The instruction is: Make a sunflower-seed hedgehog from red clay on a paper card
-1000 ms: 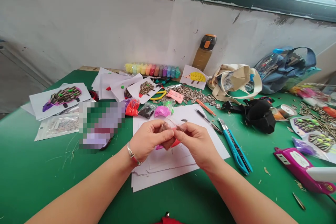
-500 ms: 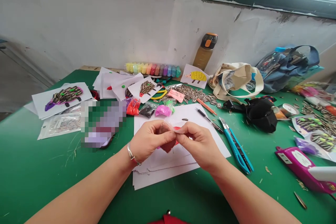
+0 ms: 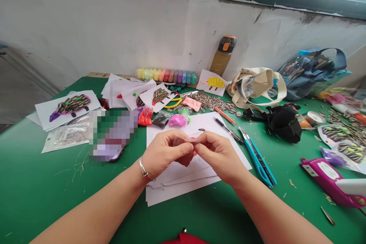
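My left hand [image 3: 168, 148] and my right hand [image 3: 215, 154] meet over a stack of white paper [image 3: 168, 194]. Between them is a small clear packet of brown modelling clay [image 3: 184, 159]. The left fingers wrap round the packet's body, while both thumbs and forefingers pinch its upper edge. Something red on the top sheet shows partly behind the hands. Just beyond lie packets of pink clay [image 3: 177, 120], black clay [image 3: 161, 120] and red clay [image 3: 145, 116]. A single sunflower seed [image 3: 201, 129] rests on the paper.
To the right lie a black pen [image 3: 228, 129], a blue cutter [image 3: 259, 164] and a magenta glue gun [image 3: 328, 179]. Sunflower seeds [image 3: 211, 101] are heaped behind. Hedgehog pictures [image 3: 73, 106] lie at left. A bottle [image 3: 223, 57] and a cream bag [image 3: 257, 87] stand near the wall.
Both hands stay at almost the same place, still pinching the packet. The fingers have shifted slightly along its upper edge, and the brown packet has turned a little.
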Demonstrator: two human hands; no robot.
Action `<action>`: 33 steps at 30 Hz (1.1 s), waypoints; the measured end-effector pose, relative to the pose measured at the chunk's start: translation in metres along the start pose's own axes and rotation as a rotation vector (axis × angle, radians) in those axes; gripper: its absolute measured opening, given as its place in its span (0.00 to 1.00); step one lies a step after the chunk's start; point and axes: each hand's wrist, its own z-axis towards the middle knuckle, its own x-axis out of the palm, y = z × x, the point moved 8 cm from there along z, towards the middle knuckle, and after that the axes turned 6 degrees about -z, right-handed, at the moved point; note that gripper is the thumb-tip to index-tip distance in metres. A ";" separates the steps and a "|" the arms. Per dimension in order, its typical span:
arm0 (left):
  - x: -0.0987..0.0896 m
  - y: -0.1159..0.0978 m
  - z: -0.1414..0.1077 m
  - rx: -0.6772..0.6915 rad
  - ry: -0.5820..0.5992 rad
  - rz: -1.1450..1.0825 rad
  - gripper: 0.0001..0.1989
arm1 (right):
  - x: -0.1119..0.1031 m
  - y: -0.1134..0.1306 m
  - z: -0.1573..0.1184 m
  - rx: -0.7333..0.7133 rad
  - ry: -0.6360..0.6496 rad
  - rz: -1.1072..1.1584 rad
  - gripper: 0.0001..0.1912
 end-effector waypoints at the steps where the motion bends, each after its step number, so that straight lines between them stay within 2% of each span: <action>1: 0.000 0.000 0.000 -0.001 -0.007 0.001 0.11 | 0.002 -0.001 0.000 0.002 0.009 0.000 0.05; 6: 0.000 0.000 -0.003 -0.014 -0.017 0.029 0.12 | 0.008 -0.004 -0.001 0.026 0.079 0.077 0.11; 10: -0.001 -0.004 -0.004 0.009 -0.026 0.058 0.14 | 0.009 -0.002 -0.001 0.045 0.178 0.126 0.09; 16: 0.000 -0.004 -0.003 -0.007 -0.027 0.144 0.11 | -0.009 0.004 -0.002 0.005 0.074 0.073 0.10; 19: 0.004 -0.002 -0.004 -0.026 0.000 0.163 0.09 | -0.011 0.007 -0.002 -0.010 0.081 0.035 0.11; 26: 0.006 0.007 -0.007 -0.106 0.085 0.148 0.06 | -0.005 0.005 -0.003 0.064 0.163 0.015 0.10; 29: 0.005 0.006 -0.006 -0.110 0.124 0.137 0.08 | -0.003 0.004 -0.003 0.083 0.166 0.034 0.11; 33: -0.001 0.002 -0.004 -0.112 0.059 0.157 0.13 | 0.008 0.000 -0.005 0.120 0.189 0.215 0.12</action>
